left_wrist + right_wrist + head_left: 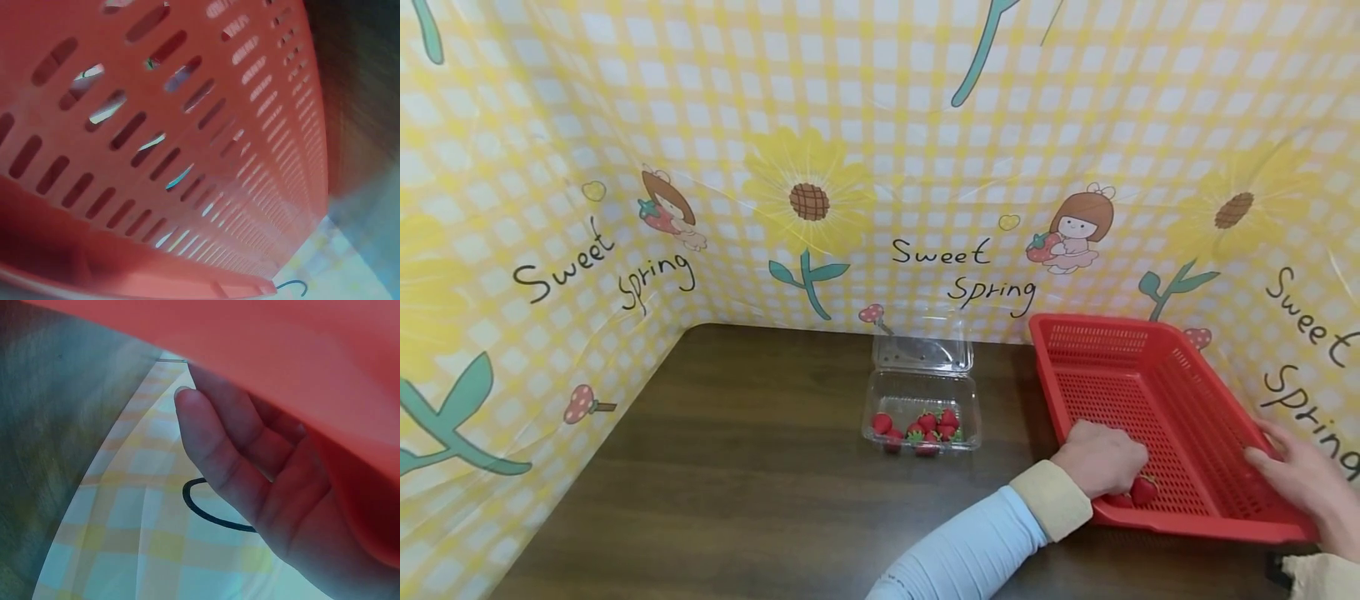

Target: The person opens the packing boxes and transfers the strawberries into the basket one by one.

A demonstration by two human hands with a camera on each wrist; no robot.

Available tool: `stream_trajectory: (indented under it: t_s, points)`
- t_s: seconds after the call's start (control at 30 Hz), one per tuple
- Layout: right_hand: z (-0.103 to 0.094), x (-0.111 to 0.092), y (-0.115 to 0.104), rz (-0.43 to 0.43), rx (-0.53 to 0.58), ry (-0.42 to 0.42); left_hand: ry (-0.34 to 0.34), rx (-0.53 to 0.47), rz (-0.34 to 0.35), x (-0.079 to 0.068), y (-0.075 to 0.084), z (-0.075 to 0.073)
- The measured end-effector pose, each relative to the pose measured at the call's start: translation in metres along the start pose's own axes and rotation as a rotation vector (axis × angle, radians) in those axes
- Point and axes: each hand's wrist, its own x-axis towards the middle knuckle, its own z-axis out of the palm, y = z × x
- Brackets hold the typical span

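Observation:
A red plastic basket (1206, 527) with slotted walls stands on the right of the table. My left hand (1101, 457) reaches down inside its near left corner with bent fingers. Its fingertips are hidden, so whether they hold anything does not show. Just beside that hand a red strawberry (1145, 490) with a green top lies on the basket floor, and another is partly hidden by the wrist. The right hand (1303, 479) grips the basket's right rim, thumb over the top. In the right wrist view, the fingers (212, 447) curl under the red rim.
A clear plastic box (880, 392), its lid (922, 354) raised at the back, sits left of the basket with several strawberries (928, 435) inside. The brown wooden table (760, 467) meets a yellow checked cloth (820, 275) behind and at the sides.

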Motion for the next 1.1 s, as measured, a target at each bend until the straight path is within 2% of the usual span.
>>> stream_trajectory:
  t_s: [0.17, 0.43, 0.53, 0.67, 0.87, 0.93, 1.1]
  points:
    - [-0.001, 0.001, 0.001, -0.002, -0.003, -0.001, -0.015, 0.013, -0.007, 0.001, 0.001, 0.000]
    - [0.001, 0.001, 0.000, -0.005, 0.014, -0.016, 0.007, -0.012, 0.008, 0.000, -0.002, -0.002]
    - [0.001, 0.001, 0.000, 0.000, 0.009, -0.015, 0.084, -0.010, 0.040, 0.000, -0.004, -0.005]
    - [0.001, 0.002, 0.001, 0.000, 0.001, -0.003, 0.251, 0.023, 0.071, -0.002, -0.010, -0.012]
    - [0.002, 0.003, 0.002, 0.004, 0.001, 0.003, 0.455, -0.041, 0.117, -0.016, -0.026, -0.026]
    - [0.003, 0.003, 0.002, 0.005, -0.005, 0.014, 0.491, -0.058, 0.123, -0.023, -0.032, -0.030]
    - [0.003, 0.003, 0.002, 0.010, -0.009, 0.020, 0.527, -0.064, 0.102, -0.037, -0.045, -0.037]
